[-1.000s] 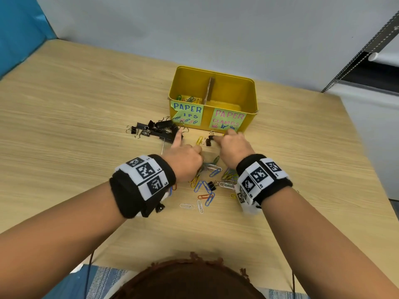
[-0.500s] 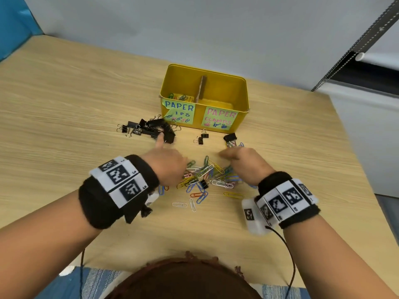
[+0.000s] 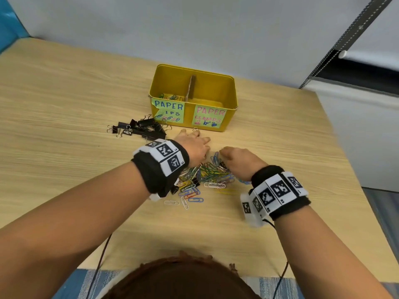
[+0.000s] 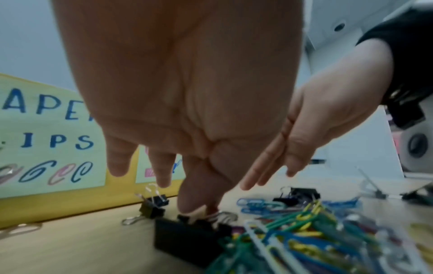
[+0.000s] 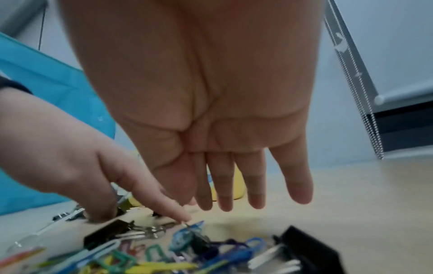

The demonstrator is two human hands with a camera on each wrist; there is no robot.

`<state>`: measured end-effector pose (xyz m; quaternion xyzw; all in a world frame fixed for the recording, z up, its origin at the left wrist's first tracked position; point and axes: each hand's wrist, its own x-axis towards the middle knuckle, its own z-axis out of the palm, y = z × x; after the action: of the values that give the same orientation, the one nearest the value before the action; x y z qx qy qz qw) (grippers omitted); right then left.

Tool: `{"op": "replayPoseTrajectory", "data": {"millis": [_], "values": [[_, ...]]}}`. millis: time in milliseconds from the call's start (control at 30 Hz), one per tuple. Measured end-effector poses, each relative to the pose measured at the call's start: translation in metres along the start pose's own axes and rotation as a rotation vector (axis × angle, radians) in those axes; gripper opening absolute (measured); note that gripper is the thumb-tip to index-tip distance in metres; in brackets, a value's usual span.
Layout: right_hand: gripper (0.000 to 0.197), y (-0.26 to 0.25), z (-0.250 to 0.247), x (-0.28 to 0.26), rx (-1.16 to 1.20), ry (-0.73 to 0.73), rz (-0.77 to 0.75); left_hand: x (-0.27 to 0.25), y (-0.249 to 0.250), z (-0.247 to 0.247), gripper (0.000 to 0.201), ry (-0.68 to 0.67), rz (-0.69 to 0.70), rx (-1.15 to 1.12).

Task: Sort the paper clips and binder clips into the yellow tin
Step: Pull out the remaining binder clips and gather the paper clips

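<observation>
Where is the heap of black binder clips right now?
In the head view, the heap of black binder clips lies on the table, just left of the yellow tin, beyond the left hand.

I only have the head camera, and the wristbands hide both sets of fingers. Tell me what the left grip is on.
Observer: The left grip has its thumb and forefinger tips at the wire handle of a black binder clip at the edge of the paper clip pile. I cannot confirm a closed pinch.
Operator: Report the right grip.
Observer: The right grip holds nothing; its fingers are straight, above the pile.
Operator: Check the clip by the tin.
Observer: That small binder clip stands just in front of the yellow tin, one handle up, one flat on the table.
</observation>
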<state>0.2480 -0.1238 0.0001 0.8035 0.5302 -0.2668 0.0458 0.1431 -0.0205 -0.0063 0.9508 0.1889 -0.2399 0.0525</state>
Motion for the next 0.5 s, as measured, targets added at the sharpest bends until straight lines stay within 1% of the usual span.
{"op": "replayPoseTrajectory", "data": {"millis": [33,67,100,133,200,267,300,367,433,500], "values": [[0.047,0.004,0.003,0.001,-0.004,-0.025,-0.012,0.002,-0.002,0.000,0.060,0.000,-0.001,0.025],[0.057,0.006,0.010,0.002,-0.003,-0.083,-0.032,0.002,-0.005,0.000,0.057,0.033,-0.003,0.024],[0.065,0.008,0.016,0.001,-0.023,-0.141,-0.047,0.000,-0.010,0.000,0.054,0.088,-0.010,0.000],[0.069,0.010,0.021,0.003,-0.059,-0.171,-0.058,-0.001,-0.016,0.000,0.052,0.137,-0.018,-0.043],[0.061,0.011,0.024,0.005,-0.081,-0.131,-0.044,-0.004,-0.029,0.002,0.050,0.156,-0.020,-0.117],[0.053,0.004,0.022,0.008,-0.035,-0.030,-0.029,-0.006,-0.036,0.004,0.049,0.143,-0.019,-0.117],[0.053,-0.002,0.020,0.009,-0.023,0.001,-0.025,-0.006,-0.036,0.006,0.046,0.152,-0.016,-0.104],[0.060,-0.012,0.018,0.013,-0.014,0.024,-0.032,-0.006,-0.036,0.009,0.034,0.199,0.003,-0.095],[0.069,-0.020,0.015,0.016,0.016,0.006,-0.022,-0.006,-0.036,0.012,0.021,0.248,0.023,-0.109],[0.077,-0.023,0.013,0.018,0.085,0.001,0.003,-0.007,-0.038,0.014,0.019,0.284,0.037,-0.137]]}}
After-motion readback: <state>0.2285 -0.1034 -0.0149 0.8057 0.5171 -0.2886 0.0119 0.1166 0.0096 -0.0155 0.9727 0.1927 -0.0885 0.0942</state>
